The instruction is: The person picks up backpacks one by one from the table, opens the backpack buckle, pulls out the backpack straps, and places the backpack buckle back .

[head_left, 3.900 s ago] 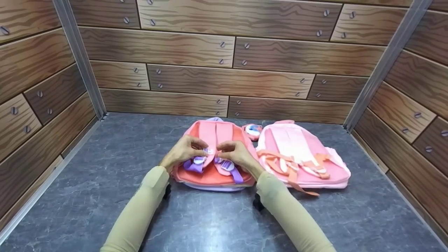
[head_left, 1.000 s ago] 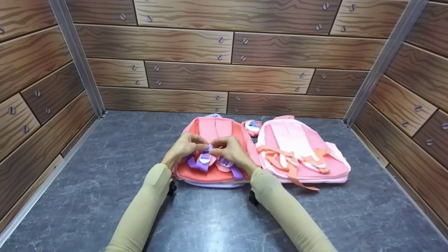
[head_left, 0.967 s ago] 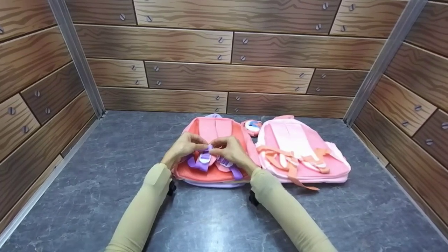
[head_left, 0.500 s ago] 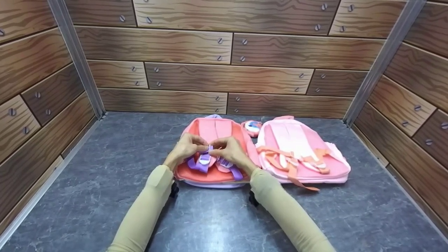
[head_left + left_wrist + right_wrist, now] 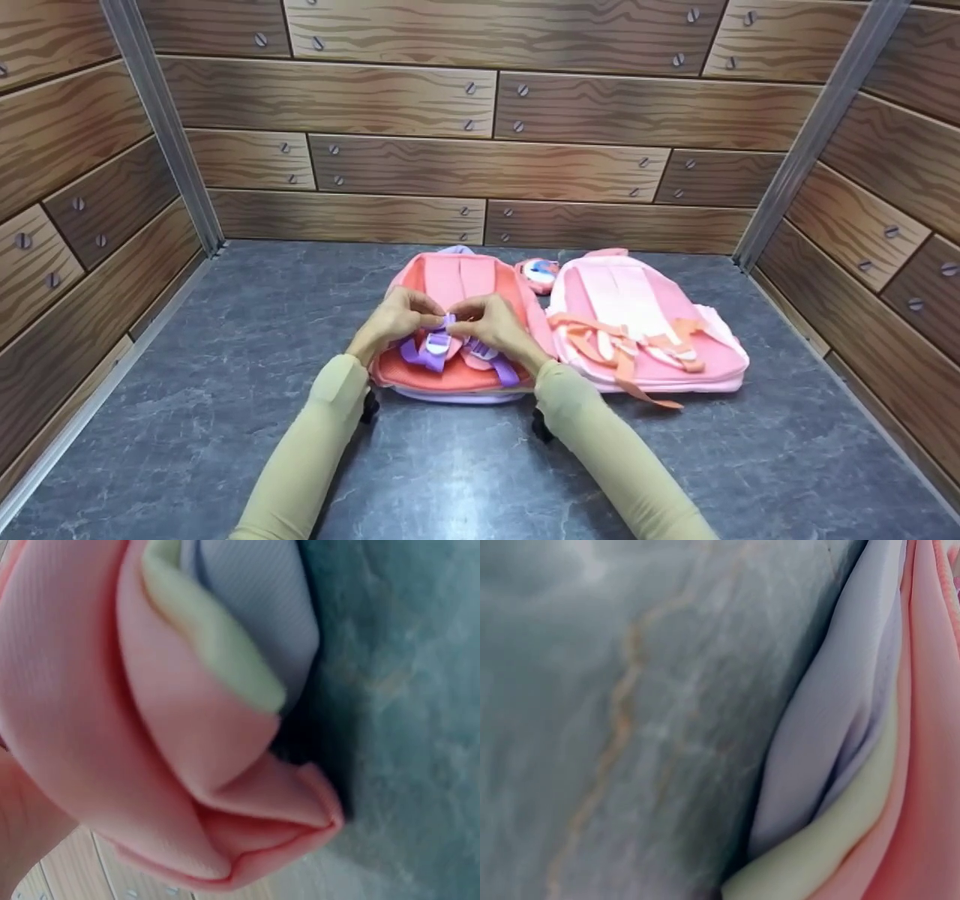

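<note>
A coral backpack (image 5: 442, 375) lies flat, its shoulder straps facing up, in the head view. Over its middle my left hand (image 5: 394, 316) pinches a small purple chest strap (image 5: 448, 322). From the other side my right hand (image 5: 495, 324) pinches the same strap, the fingertips of both hands nearly meeting. Whether its clip is fastened is too small to tell. Below hang purple adjuster straps (image 5: 427, 354) with pale buckles. In the left wrist view, part of the left hand (image 5: 26, 821) shows behind the backpack's coral side (image 5: 67, 690); the right wrist view holds only the backpack's edge (image 5: 937, 765).
A pink backpack (image 5: 712, 364) with orange straps (image 5: 626, 367) lies against the coral one on the right. A small round coral pouch (image 5: 538, 274) sits between them at the back. Wood-patterned walls (image 5: 375, 165) enclose the grey marbled tabletop (image 5: 247, 360).
Since the oldest frame my hands have come together over the coral backpack, and the purple chest strap now sits between their fingertips. Over the last second they have hardly moved.
</note>
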Available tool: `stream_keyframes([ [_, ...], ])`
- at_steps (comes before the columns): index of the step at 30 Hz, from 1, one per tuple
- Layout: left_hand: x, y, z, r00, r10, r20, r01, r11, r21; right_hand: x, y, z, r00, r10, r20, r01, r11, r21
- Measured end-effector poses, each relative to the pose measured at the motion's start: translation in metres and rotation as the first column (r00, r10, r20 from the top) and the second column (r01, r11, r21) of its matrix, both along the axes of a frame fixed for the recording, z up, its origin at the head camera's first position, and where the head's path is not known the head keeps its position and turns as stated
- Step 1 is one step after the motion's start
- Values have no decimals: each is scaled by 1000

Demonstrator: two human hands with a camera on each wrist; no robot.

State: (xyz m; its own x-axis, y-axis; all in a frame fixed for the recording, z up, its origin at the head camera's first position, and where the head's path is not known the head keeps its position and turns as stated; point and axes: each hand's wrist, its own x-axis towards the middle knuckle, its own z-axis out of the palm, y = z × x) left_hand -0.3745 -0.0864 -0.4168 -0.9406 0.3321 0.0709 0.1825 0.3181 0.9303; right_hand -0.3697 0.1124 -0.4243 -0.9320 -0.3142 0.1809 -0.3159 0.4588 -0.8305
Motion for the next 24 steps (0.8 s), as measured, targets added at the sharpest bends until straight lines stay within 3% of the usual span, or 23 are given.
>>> stream_keyframes([
  [7,0,3,-5,998,49,-27,-49,999,-2,0,0,-1,999,31,-18,-31,999,-5],
  [15,1,6,-4,997,80,2,-80,997,0,-1,0,-2,1000,22,-6,-22,1000,-5],
  [24,0,1,-2,1000,-8,-14,8,999,34,-1,2,-2,999,13,52,-10,999,-52],
])
